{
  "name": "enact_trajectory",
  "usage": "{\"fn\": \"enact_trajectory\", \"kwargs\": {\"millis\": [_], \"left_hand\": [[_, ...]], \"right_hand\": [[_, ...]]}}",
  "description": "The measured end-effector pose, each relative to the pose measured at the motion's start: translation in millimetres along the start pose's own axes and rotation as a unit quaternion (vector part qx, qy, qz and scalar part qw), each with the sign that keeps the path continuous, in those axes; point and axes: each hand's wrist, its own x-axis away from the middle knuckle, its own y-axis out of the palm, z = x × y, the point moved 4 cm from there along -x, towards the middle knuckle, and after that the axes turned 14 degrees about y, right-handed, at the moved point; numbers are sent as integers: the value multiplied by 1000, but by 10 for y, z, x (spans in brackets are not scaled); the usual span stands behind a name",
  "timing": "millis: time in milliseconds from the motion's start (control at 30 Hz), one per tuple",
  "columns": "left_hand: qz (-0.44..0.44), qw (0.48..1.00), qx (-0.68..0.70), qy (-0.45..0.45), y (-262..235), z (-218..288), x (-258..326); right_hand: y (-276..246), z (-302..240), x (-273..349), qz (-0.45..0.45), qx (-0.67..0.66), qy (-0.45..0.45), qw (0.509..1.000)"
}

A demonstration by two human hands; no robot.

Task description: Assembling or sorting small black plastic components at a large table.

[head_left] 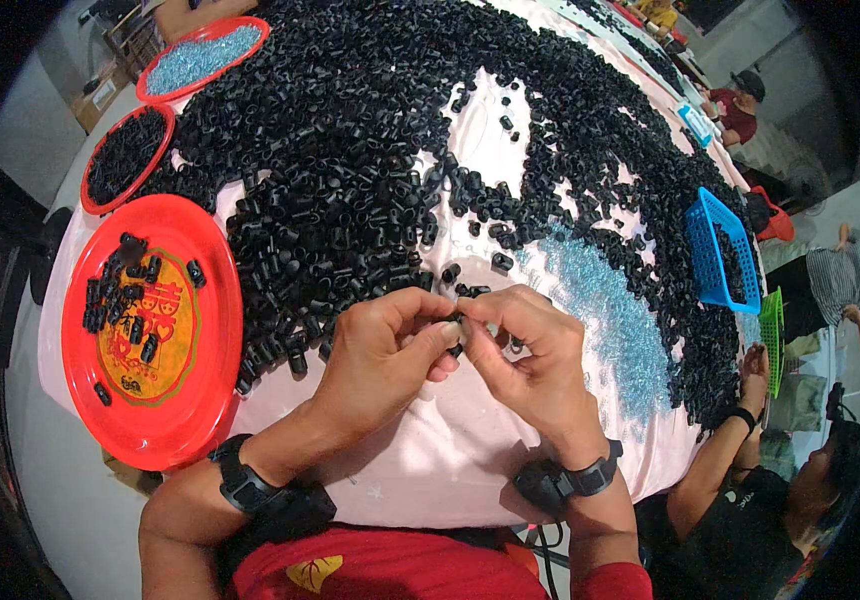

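Note:
My left hand (390, 345) and my right hand (535, 340) meet fingertip to fingertip over the near edge of the table. Pinched between them is a small black plastic part (456, 350), mostly covered by my fingers. Both hands are closed. Whether a second tiny piece sits between the fingertips, I cannot tell. A great spread of loose black plastic parts (320, 190), short and hollow, lies just beyond my hands. To the right of my right hand is a patch of small, shiny blue-silver pieces (615, 335). A red plate (215, 330) at the left holds several black parts.
Farther left stand a red tray (167, 140) of thin black pieces and a red tray (263, 38) of shiny pieces. A blue basket (700, 250) and a green basket (773, 345) line the right edge. A co-worker (740, 520) sits close on my right; others are farther off.

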Motion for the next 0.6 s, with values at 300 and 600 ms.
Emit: {"fn": "enact_trajectory", "kwargs": {"millis": [300,600], "left_hand": [[-35,997,52,-42,-73,0,-18],[-51,994,80,-59,-83,23,-11]], "right_hand": [[9,32,-3,-11,2,-39,999],[16,174,3,-36,-110,73,991]]}}
